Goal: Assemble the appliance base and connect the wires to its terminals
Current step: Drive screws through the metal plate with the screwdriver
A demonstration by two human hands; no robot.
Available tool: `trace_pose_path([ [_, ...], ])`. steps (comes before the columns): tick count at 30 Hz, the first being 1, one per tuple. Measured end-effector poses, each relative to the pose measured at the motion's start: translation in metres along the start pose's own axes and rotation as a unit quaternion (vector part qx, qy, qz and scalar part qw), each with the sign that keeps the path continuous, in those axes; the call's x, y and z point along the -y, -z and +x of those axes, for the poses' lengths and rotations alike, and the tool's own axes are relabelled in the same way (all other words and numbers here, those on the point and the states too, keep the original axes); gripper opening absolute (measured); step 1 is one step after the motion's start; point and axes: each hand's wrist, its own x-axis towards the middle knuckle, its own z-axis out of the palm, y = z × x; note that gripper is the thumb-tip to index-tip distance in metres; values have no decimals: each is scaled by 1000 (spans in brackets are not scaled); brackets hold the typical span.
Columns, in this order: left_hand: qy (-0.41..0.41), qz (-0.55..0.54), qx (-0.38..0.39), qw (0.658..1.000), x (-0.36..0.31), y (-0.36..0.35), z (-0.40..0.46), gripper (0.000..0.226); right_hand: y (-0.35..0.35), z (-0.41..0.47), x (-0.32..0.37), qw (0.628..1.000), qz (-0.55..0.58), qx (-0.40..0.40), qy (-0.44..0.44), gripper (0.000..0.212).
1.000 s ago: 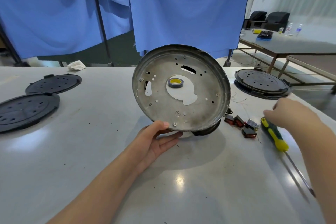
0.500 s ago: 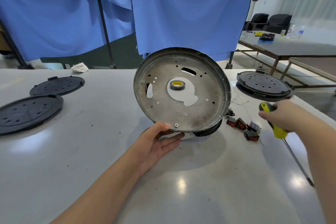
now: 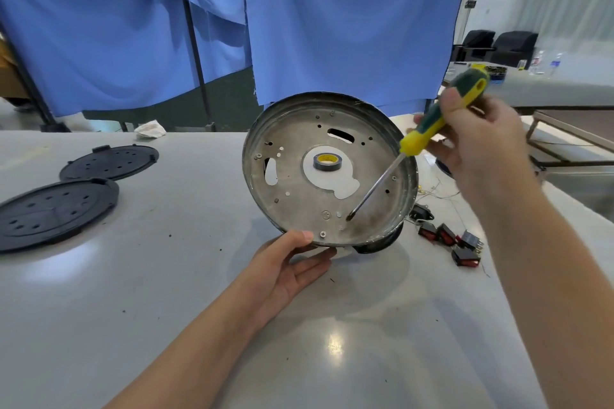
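Observation:
A round metal appliance base (image 3: 299,196) stands tilted on its edge on the table, its hollow side facing me. My left hand (image 3: 289,266) holds its lower rim, thumb on the inside and fingers underneath. My right hand (image 3: 478,143) grips a green and yellow screwdriver (image 3: 435,119) by the handle. The shaft slants down to the left and its tip sits at a hole low in the plate, just above a screw (image 3: 322,235). Through the central cutout I see a roll of grey tape (image 3: 327,161) behind the base. Thin wires (image 3: 438,192) trail to the right of it.
Two black perforated plastic covers (image 3: 50,209) (image 3: 109,161) lie on the white table (image 3: 166,292) at left. Several red-and-black rocker switches (image 3: 448,239) lie right of the base. A crumpled white cloth (image 3: 150,129) sits at the table's far edge. Blue curtains hang behind.
My right hand lifted the screwdriver off the table and swung it up and left, bringing its tip into the base. My left hand kept holding the rim.

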Motion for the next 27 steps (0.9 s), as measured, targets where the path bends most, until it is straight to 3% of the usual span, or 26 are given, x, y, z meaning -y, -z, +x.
trace_pose_path([
  [3, 2, 8, 3, 1000, 0, 0, 0, 21, -17, -14, -14, 997, 11, 50, 63, 37],
  [9, 8, 12, -23, 1000, 0, -4, -2, 52, -24, -14, -20, 988, -22, 77, 134, 42],
  [14, 13, 33, -22, 999, -1, -7, -3, 27, -30, -10, -18, 984, -28, 114, 133, 43],
  [23, 17, 40, -10, 999, -2, -6, -3, 37, -39, -10, -19, 974, -51, 168, 145, 42],
  [27, 21, 39, -17, 999, -2, -5, -2, 25, -37, -10, -12, 960, -91, 202, 169, 44],
])
